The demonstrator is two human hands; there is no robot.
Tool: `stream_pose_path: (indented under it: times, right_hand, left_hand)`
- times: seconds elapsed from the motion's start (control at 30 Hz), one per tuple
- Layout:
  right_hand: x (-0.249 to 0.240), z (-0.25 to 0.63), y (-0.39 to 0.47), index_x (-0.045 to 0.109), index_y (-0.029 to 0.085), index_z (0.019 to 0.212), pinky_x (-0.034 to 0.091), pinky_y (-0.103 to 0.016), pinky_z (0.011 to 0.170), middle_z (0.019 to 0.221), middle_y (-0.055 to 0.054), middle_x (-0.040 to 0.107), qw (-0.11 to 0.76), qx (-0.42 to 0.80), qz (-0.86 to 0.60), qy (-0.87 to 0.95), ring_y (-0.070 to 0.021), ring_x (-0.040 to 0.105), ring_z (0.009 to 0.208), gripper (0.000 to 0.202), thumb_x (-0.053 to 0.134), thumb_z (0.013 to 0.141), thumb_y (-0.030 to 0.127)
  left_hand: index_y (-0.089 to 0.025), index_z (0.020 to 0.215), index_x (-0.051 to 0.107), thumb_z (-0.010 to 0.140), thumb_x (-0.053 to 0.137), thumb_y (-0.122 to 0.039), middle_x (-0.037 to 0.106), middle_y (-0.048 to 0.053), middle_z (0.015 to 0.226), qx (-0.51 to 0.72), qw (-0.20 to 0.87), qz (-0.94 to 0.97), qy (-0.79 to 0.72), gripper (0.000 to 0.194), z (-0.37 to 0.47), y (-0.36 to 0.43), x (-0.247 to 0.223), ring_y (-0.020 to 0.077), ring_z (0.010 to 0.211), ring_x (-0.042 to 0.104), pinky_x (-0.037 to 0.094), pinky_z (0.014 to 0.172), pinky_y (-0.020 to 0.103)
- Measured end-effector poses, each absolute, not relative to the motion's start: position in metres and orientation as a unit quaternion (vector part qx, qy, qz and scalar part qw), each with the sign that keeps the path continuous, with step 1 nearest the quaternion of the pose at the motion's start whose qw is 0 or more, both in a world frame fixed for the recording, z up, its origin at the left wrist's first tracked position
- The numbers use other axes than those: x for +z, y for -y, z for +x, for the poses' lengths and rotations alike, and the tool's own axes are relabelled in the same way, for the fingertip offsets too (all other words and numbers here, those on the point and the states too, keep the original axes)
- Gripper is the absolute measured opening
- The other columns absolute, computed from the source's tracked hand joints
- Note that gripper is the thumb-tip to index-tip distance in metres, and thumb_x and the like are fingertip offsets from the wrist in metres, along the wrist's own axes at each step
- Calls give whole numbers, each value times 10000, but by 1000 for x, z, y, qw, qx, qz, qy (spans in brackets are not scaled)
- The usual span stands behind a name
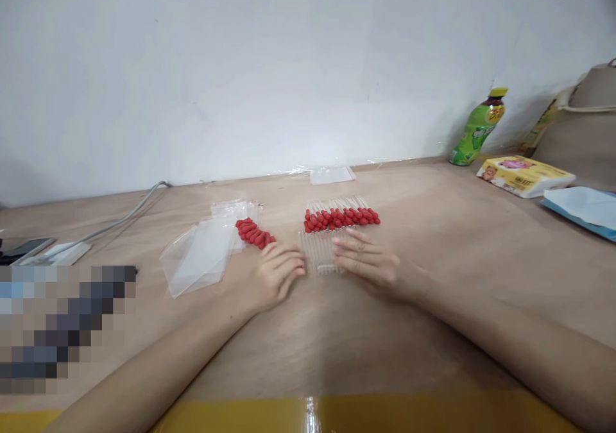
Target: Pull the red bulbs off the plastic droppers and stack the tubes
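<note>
A row of clear thin tubes (319, 252) lies on the table between my two hands. My left hand (282, 271) rests at the row's left end, fingers curled together; what they hold, if anything, is hidden. At the right end, the spread fingers of my right hand (368, 258) lie flat over the tubes. Just behind the tubes sits a bunch of red-tipped white sticks (341, 217). Beside my left hand is a smaller pile of red pieces (254, 233), partly on clear plastic bags (199, 253).
Another clear bag (332, 175) lies near the wall. At the back right stand a green bottle (479, 128), a yellow tissue pack (524, 175), a blue-and-white packet (582, 208) and a beige bag (580, 131). A grey cable (128, 217) and phone (29, 251) lie left.
</note>
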State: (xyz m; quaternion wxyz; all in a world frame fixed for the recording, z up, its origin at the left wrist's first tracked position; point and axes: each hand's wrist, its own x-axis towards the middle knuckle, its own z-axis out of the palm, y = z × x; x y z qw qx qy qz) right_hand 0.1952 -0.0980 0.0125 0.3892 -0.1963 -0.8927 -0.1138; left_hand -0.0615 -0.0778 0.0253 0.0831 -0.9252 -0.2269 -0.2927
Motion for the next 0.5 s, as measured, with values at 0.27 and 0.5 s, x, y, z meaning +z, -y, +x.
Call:
stream_pose_path:
  times: [0.27,0.5]
  right_hand:
    - [5,243,85,675,177,984,434,-303,587,612,-45,607,400,-94,-567,714,-178,567,622,291,451,844,300]
    - [-1,234,92,660,211,993,389,-293,668,701,-26,659,352,-75,-579,732,-155,576,625,295,445,793,227]
  left_hand:
    - [-183,930,627,841,457,-251,490,51,769,-368,101,-799,465,204,-110,28,56,190,794,520,482,655,335]
    - [-180,991,529,829,458,-269,552,30,828,-265,63,-829,489,199,-98,35,48,140,656,521,450,627,292]
